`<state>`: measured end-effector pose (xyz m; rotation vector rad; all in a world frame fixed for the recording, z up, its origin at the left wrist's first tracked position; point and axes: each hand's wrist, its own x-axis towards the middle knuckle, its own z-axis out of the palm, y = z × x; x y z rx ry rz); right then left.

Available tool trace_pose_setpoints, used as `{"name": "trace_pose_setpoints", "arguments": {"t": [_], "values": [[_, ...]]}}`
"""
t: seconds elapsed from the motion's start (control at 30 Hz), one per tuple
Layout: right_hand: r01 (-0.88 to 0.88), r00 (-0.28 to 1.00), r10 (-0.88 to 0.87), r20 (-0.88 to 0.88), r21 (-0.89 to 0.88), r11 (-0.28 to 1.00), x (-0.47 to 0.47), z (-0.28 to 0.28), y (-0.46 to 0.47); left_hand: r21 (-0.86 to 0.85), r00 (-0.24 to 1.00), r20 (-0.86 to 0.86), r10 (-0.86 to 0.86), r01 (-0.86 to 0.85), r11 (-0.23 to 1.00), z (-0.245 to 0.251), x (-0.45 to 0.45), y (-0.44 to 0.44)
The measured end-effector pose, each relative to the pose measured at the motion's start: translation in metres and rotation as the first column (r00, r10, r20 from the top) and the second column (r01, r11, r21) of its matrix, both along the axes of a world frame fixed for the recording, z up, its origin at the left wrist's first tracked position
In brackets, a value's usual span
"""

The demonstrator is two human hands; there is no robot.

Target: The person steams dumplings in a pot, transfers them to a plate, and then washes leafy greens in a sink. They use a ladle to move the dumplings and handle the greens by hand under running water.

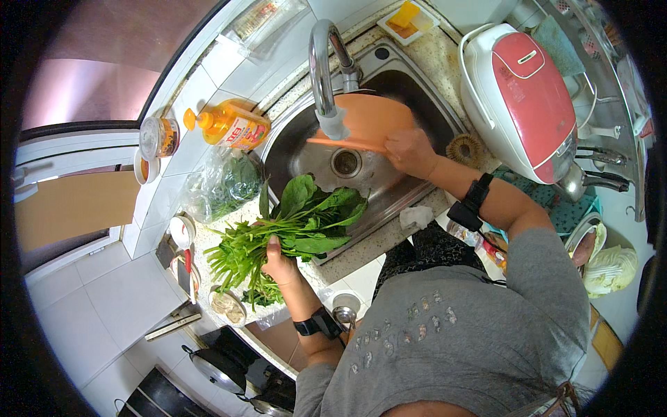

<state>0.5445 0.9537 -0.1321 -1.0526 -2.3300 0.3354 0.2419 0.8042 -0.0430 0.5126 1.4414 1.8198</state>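
My left hand (279,263) is closed around the stems of a bunch of leafy greens (302,219), raised at the near left edge of the sink. With my right hand (411,151) I grip the rim of an orange plastic basin (370,117), tilted over the steel sink (383,190) just under the faucet (322,68). The basin's inside cannot be seen. A white piece is wrapped on the spout's end. More greens (263,292) lie on the counter below my left hand.
A soap pump bottle (234,125) and bagged greens (229,177) stand left of the sink. To the right are a red and white rice cooker (531,99) and a round scrubber (464,149). A knife (185,276) and a plate of pale slices (227,307) lie at the left.
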Motion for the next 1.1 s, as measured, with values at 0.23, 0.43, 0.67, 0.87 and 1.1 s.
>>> {"name": "trace_pose_setpoints", "arguments": {"t": [0.23, 0.43, 0.67, 0.87, 1.1], "values": [[0.074, 0.995, -0.076, -0.062, -0.039, 0.997, -0.002, -0.002, 0.002, -0.037, 0.996, -0.083, 0.019, -0.022, 0.999, -0.005, -0.004, 0.001], [0.067, 0.995, -0.069, -0.078, -0.029, 0.997, -0.004, 0.000, 0.003, -0.072, 0.997, -0.042, 0.064, -0.067, 0.995, -0.003, -0.012, 0.002], [0.042, 0.997, -0.045, -0.065, -0.043, 0.998, -0.005, 0.000, 0.000, -0.038, 0.998, 0.010, 0.068, -0.068, 0.997, -0.005, -0.015, 0.005], [0.035, 0.998, -0.039, -0.059, -0.058, 0.998, -0.003, 0.002, 0.000, -0.037, 1.000, -0.020, 0.017, -0.018, 0.999, -0.009, -0.017, 0.003], [0.127, 0.976, -0.155, -0.151, -0.179, 0.976, -0.011, -0.006, -0.001, 0.015, 1.000, 0.013, 0.014, -0.015, 1.000, -0.010, -0.015, 0.011]]}}
